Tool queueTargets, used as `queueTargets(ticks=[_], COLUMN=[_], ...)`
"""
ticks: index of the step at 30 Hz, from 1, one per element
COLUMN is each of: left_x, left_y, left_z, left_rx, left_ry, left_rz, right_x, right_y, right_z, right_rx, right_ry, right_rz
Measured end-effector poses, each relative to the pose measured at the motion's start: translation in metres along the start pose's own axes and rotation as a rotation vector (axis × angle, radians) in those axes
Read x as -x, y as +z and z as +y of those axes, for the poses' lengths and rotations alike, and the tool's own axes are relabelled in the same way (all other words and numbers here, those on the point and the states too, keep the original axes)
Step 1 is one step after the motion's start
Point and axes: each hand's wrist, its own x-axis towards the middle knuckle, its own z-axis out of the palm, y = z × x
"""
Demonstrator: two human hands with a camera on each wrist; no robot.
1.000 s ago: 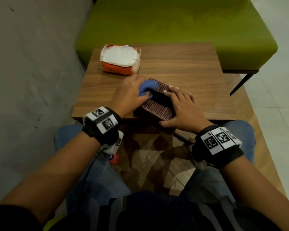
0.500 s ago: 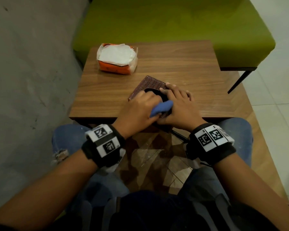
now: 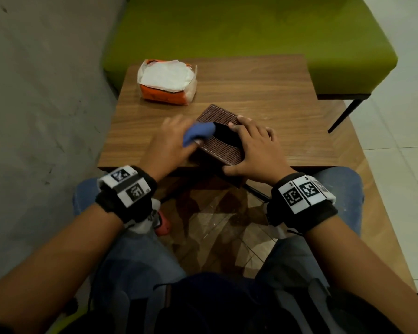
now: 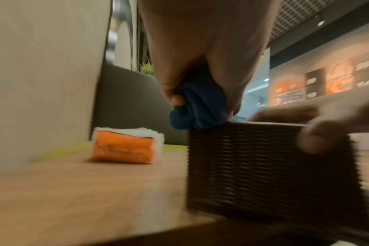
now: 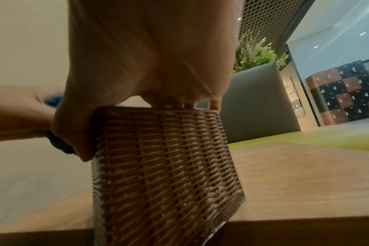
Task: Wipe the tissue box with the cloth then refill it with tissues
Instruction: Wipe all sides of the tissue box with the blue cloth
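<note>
A brown woven tissue box (image 3: 223, 143) (image 4: 253, 159) (image 5: 164, 166) stands at the near edge of the wooden table (image 3: 275, 97), its dark oval opening facing up. My right hand (image 3: 256, 150) grips the box from the right, fingers over its top and thumb on the near side. My left hand (image 3: 171, 143) (image 4: 200, 66) holds a bunched blue cloth (image 3: 198, 135) (image 4: 197, 108) against the box's top left edge. An orange pack of white tissues (image 3: 167, 81) (image 4: 124, 146) lies at the table's far left.
A green upholstered bench (image 3: 251, 27) stands behind the table, with a grey wall (image 3: 39, 104) on the left. My knees in blue jeans are under the table's near edge. Bare wood lies to the right of the box.
My left hand carried the cloth from the box's far top to its near edge, then back up to the top left edge. The right hand kept its hold.
</note>
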Motion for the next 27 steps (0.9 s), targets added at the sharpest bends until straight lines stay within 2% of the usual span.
queueTargets(ticks=[2,3,4,7,8,9,12,14,18,22,24,27], left_x=[-0.014,-0.015,-0.011,0.010,0.010,0.004,-0.029,-0.047,-0.050,-0.012,0.006,0.018], left_y=[-0.007,-0.006,-0.001,0.016,0.015,0.012,-0.001,-0.006,-0.002,0.009,0.016,0.014], left_z=[-0.011,-0.007,0.004,0.036,0.038,0.034,0.009,0.001,0.006,0.011,0.012,0.010], left_rx=[0.072,0.058,0.007,-0.066,-0.058,-0.048,-0.008,0.001,0.050,0.125,0.136,0.160], left_ry=[-0.149,-0.162,-0.114,0.171,0.202,0.184,0.000,-0.031,0.055,0.136,0.139,0.151], left_rz=[0.074,0.073,0.051,-0.108,-0.132,-0.123,-0.011,0.003,-0.030,-0.025,-0.046,-0.056], right_x=[-0.001,-0.003,-0.003,-0.006,-0.006,-0.006,-0.007,-0.007,-0.008,-0.007,-0.001,0.000], right_y=[0.000,-0.001,-0.001,-0.004,-0.005,-0.006,-0.008,-0.010,-0.022,-0.014,-0.005,0.003], right_z=[0.000,-0.001,-0.001,0.003,0.004,0.005,0.005,0.005,0.014,0.011,0.003,-0.005], right_rx=[0.001,0.002,0.006,0.009,0.003,-0.004,0.001,0.009,0.003,0.112,-0.011,-0.356], right_ry=[0.000,0.001,0.000,-0.014,-0.025,-0.034,-0.044,-0.060,-0.068,0.042,0.086,0.163], right_rz=[0.002,0.002,-0.003,-0.013,-0.020,-0.028,-0.042,-0.051,-0.135,-0.038,-0.003,0.017])
